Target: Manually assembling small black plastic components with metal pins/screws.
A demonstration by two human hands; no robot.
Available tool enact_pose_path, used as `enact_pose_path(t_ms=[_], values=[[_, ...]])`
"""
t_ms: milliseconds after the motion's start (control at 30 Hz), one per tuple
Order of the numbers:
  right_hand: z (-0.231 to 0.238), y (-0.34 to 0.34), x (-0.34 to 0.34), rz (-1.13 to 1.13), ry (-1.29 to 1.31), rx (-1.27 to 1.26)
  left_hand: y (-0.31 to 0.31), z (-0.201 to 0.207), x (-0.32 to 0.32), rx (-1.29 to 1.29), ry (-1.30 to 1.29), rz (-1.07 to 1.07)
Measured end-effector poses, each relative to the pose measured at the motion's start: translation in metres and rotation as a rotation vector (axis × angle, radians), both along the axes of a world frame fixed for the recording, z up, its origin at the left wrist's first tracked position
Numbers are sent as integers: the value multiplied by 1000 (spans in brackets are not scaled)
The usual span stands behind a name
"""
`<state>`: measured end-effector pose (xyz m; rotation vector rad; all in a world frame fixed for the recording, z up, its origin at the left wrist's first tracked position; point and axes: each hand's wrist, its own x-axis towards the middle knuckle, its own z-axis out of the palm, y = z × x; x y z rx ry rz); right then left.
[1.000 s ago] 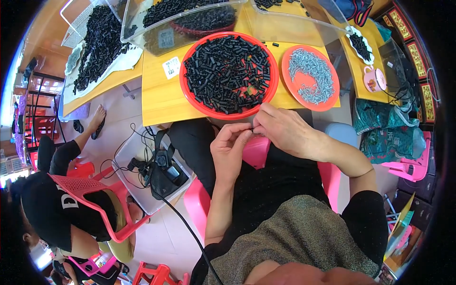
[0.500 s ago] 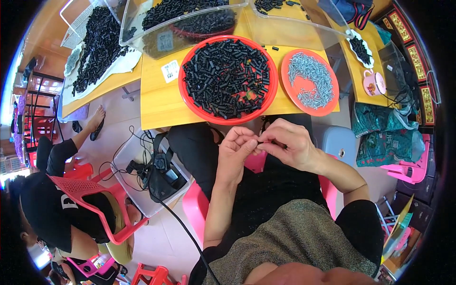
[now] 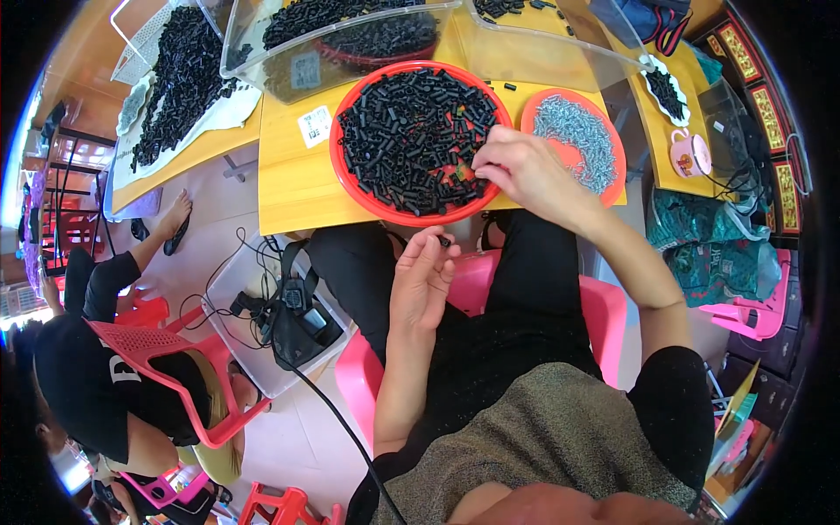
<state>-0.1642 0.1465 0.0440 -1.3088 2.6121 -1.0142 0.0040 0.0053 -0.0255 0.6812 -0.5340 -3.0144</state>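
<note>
In front of me a round red tray [image 3: 382,213] holds a heap of short black plastic tubes [image 3: 394,140]. Just below its near rim, my left hand [image 3: 423,284] is raised with a single small black tube [image 3: 444,241] pinched between thumb and fingers. My right hand [image 3: 534,175] reaches over the tray's right side, its fingertips pressed together just above the tubes. Whatever lies between those fingertips is too small or hidden to make out. Beside the tray, partly behind my right hand, an orange-red plate [image 3: 532,109] carries many small silvery screw-like metal pieces [image 3: 577,131].
Clear plastic bins [image 3: 302,74] with more black tubes stand behind the tray. A side table at left bears another black pile [image 3: 184,96]. On the right table are a white dish [image 3: 665,92] and a pink mug [image 3: 689,153]. A cable [image 3: 346,424] runs beside my left arm.
My hands were together below the tray and have parted. The right one has moved up and forward over the tray's right side; the left stays low, now showing the black tube.
</note>
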Motion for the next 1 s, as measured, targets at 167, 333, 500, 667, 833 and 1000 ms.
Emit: enact_pose_path(t_ms=[167, 333, 500, 667, 833, 1000], values=[[-6, -14, -14, 163, 129, 441, -2, -1, 1, 13, 0, 5], [-8, -21, -16, 275, 264, 547, -3, 2, -1, 29, -8, 23], [-8, -10, -10, 193, 208, 281, -4, 1, -1, 83, 71, 26], [22, -4, 44, -25, -423, -74, -5, -1, 0, 67, 137, 46], [11, -3, 85, -40, -475, -286, -2, 4, 1, 6, 189, 59], [10, -8, 97, -70, -359, -314, 1, 12, 1, -99, 168, 64]])
